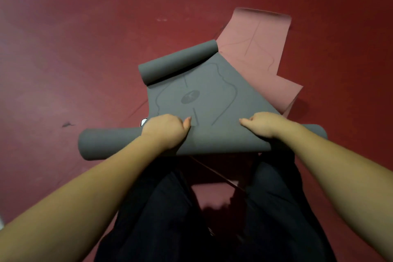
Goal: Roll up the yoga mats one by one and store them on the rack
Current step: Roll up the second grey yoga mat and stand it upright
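Both hands, left hand (164, 128) and right hand (262, 124), curl over the near roll of the grey yoga mat (191, 95), gripping it mid-roll. Beyond them its far end curls up; pink yoga mat (261, 49) lies farther. Next, seemingly: roll forward evenly.

Both arms reach forward, left hand (164, 132) and right hand (262, 124) curled, knuckles up, thumbs pointing inward
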Demonstrator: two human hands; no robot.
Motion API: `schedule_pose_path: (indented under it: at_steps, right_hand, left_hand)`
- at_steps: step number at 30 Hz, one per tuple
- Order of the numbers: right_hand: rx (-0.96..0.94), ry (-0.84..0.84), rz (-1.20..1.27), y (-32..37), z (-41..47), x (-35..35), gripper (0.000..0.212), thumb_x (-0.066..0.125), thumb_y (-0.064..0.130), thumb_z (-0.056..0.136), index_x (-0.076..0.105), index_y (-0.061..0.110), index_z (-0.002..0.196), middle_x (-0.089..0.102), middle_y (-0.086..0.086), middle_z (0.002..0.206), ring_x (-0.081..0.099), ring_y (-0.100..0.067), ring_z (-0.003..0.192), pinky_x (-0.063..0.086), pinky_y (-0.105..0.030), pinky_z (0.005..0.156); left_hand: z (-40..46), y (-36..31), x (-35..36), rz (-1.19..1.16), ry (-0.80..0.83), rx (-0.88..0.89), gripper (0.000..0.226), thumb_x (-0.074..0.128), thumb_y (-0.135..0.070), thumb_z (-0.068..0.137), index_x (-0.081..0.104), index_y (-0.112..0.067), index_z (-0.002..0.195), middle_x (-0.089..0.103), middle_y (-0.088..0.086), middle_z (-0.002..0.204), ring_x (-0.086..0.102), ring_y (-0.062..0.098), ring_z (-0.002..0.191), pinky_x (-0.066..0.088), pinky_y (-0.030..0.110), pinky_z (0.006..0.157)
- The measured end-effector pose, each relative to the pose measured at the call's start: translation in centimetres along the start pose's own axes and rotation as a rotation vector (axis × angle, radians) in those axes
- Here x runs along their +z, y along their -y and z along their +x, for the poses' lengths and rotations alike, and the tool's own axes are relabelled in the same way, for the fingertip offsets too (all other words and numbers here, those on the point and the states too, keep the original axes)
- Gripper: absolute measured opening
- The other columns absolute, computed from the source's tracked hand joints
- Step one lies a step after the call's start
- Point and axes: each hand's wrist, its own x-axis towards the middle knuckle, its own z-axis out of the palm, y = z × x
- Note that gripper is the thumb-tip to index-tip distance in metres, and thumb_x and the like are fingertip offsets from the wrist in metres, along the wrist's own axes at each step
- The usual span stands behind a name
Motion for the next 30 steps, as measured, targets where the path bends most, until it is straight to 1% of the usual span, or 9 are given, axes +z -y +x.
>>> schedule_pose_path:
  at_steps: [2, 5, 9, 13, 18, 21, 25, 28, 30]
  right_hand:
    - [0.007, 0.112, 0.028, 0.5, -0.2, -0.7, 0.071, 0.028, 0.057, 0.099, 0.056, 0.002, 0.132, 0.050, -0.020, 0.143, 0.050, -0.031, 0.128, 0.036, -0.032, 0.101]
    - [-0.026, 0.274, 0.010, 1.3, -0.4, 0.7, 0.066, 0.029, 0.053, 0.102, 0.050, 0.005, 0.141, 0.043, -0.016, 0.151, 0.043, -0.027, 0.136, 0.030, -0.029, 0.106]
    - [-0.048, 0.341, 0.031, 1.2, -0.8, 2.4, 0.061, 0.029, 0.052, 0.103, 0.054, 0.009, 0.138, 0.046, -0.012, 0.150, 0.044, -0.025, 0.135, 0.030, -0.029, 0.106]
    - [-0.147, 0.076, 0.050, 0.0, -1.0, 3.5, 0.048, 0.034, 0.058, 0.099, 0.062, 0.019, 0.098, 0.058, -0.003, 0.109, 0.056, -0.025, 0.114, 0.043, -0.036, 0.094]
    - [-0.196, -0.253, -0.036, -0.1, -2.6, 4.9, 0.047, 0.037, 0.057, 0.098, 0.056, 0.020, 0.076, 0.057, -0.003, 0.085, 0.061, -0.029, 0.095, 0.044, -0.036, 0.075]
    - [-0.164, -0.305, -0.049, -0.1, -3.8, 6.2, 0.048, 0.035, 0.067, 0.093, 0.055, 0.024, 0.086, 0.065, -0.003, 0.094, 0.063, -0.028, 0.097, 0.045, -0.035, 0.075]
    - [-0.143, -0.400, -0.138, 0.6, -4.9, 8.0, 0.075, 0.010, 0.074, 0.082, 0.062, 0.020, 0.092, 0.066, -0.002, 0.094, 0.061, -0.026, 0.097, 0.043, -0.038, 0.081]
    - [-0.097, -0.436, -0.093, 0.9, -4.6, 8.1, 0.075, 0.012, 0.070, 0.083, 0.065, 0.017, 0.085, 0.064, -0.004, 0.089, 0.062, -0.029, 0.092, 0.043, -0.038, 0.078]
    - [-0.074, -0.421, -0.094, 1.2, -4.0, 7.7, 0.071, 0.014, 0.068, 0.084, 0.062, 0.017, 0.079, 0.065, -0.006, 0.089, 0.063, -0.031, 0.091, 0.042, -0.038, 0.074]
  left_hand:
    - [-0.1, 0.4, 0.1, -0.046, 0.151, -0.033, 0.057, 0.017, -0.042, 0.103, 0.058, -0.013, 0.128, 0.061, 0.019, 0.119, 0.058, 0.037, 0.109, 0.040, 0.039, 0.080]
    - [-1.5, 0.4, 1.9, -0.155, 0.328, -0.097, 0.062, 0.017, -0.047, 0.103, 0.059, -0.008, 0.127, 0.058, 0.019, 0.132, 0.054, 0.036, 0.120, 0.041, 0.042, 0.102]
    - [-3.4, -0.4, 3.4, -0.195, 0.275, -0.110, 0.055, 0.020, -0.044, 0.104, 0.059, -0.013, 0.125, 0.057, 0.016, 0.132, 0.051, 0.034, 0.122, 0.040, 0.042, 0.099]
    - [-3.5, -0.5, 3.2, -0.240, 0.225, -0.107, 0.050, 0.023, -0.040, 0.104, 0.063, -0.015, 0.120, 0.059, 0.016, 0.126, 0.051, 0.033, 0.119, 0.042, 0.040, 0.095]
    - [-2.7, -0.1, 2.7, -0.244, 0.299, -0.117, 0.045, 0.031, -0.039, 0.101, 0.067, -0.012, 0.097, 0.064, 0.017, 0.119, 0.057, 0.032, 0.103, 0.041, 0.034, 0.084]
    - [-1.6, 0.0, 2.3, -0.281, 0.398, -0.152, 0.047, 0.033, -0.035, 0.101, 0.065, -0.005, 0.119, 0.057, 0.020, 0.136, 0.053, 0.033, 0.121, 0.040, 0.035, 0.097]
    - [-0.7, -0.6, 1.5, -0.318, 0.498, -0.184, 0.048, 0.036, -0.032, 0.102, 0.054, -0.003, 0.136, 0.046, 0.018, 0.148, 0.045, 0.032, 0.133, 0.034, 0.034, 0.106]
    - [-0.5, -0.7, 1.6, -0.316, 0.518, -0.205, 0.046, 0.037, -0.031, 0.102, 0.056, -0.004, 0.133, 0.049, 0.019, 0.145, 0.047, 0.032, 0.130, 0.036, 0.034, 0.103]
    - [-0.7, -0.4, 2.1, -0.301, 0.435, -0.221, 0.044, 0.036, -0.035, 0.101, 0.064, -0.005, 0.118, 0.059, 0.018, 0.131, 0.055, 0.034, 0.117, 0.041, 0.036, 0.093]
